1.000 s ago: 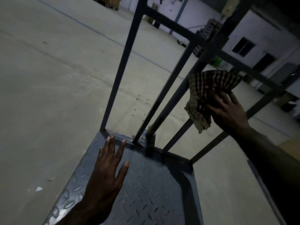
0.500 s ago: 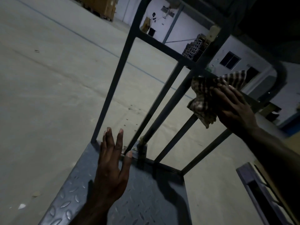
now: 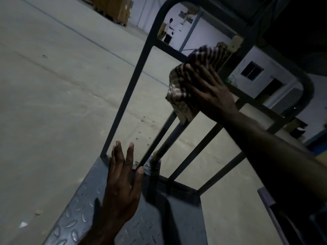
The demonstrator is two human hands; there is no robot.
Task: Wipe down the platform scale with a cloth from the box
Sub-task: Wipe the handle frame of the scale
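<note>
Head view, left hand [image 3: 122,190] flat, fingers straight, right hand [image 3: 210,91] grip pressing cloth [image 3: 178,89] on scale rail [image 3: 127,91]

- We note open gaps between the slanted bars [image 3: 192,152] of the scale's rail frame [image 3: 131,84].
- Left hand [image 3: 122,184] occupies the deck plate's [image 3: 70,225] far edge.
- Floor [image 3: 53,103] leftward lies open.

Head view, close, down over platform scale [image 3: 74,216]

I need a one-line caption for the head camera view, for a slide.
Right hand presses a checked cloth against the scale's railing; open left hand hovers over the platform.
</note>
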